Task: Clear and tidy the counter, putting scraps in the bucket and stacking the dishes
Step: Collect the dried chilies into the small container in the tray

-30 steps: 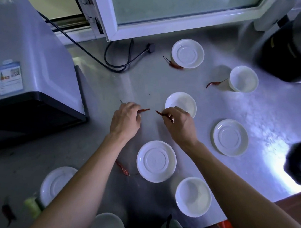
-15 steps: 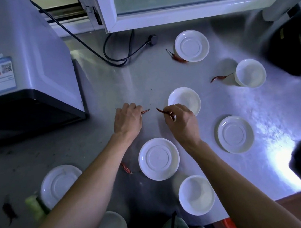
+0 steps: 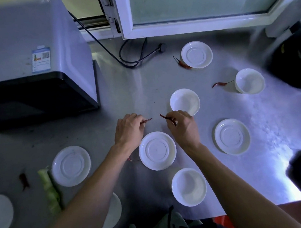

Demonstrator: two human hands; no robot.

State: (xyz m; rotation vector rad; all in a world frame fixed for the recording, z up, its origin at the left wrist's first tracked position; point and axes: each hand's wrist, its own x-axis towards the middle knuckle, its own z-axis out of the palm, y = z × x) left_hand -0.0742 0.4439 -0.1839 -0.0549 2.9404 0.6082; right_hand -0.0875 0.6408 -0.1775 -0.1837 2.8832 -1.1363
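Note:
My left hand (image 3: 128,130) pinches a dried red chili (image 3: 147,120) just above the steel counter (image 3: 139,89). My right hand (image 3: 183,127) pinches a second red chili (image 3: 165,117) beside a white bowl (image 3: 184,102). A white saucer (image 3: 157,150) lies between my wrists. More saucers lie at the right (image 3: 232,136), far back (image 3: 196,54) and left (image 3: 70,166). White bowls sit near the front edge (image 3: 189,187) and at the right (image 3: 250,81). Loose chilies lie by the far saucer (image 3: 182,63), by the right bowl (image 3: 220,83) and under my left forearm (image 3: 130,159).
A grey appliance (image 3: 28,58) fills the back left, its black cable (image 3: 131,60) trailing across the counter. A dark pot-like object (image 3: 292,61) stands at the right. A green vegetable scrap (image 3: 50,189) and a dark scrap (image 3: 24,181) lie at left. Something red (image 3: 225,221) shows below the counter edge.
Both hands have drawn slightly back toward me with their chilies. The view has shifted a little; the dishes stay where they were.

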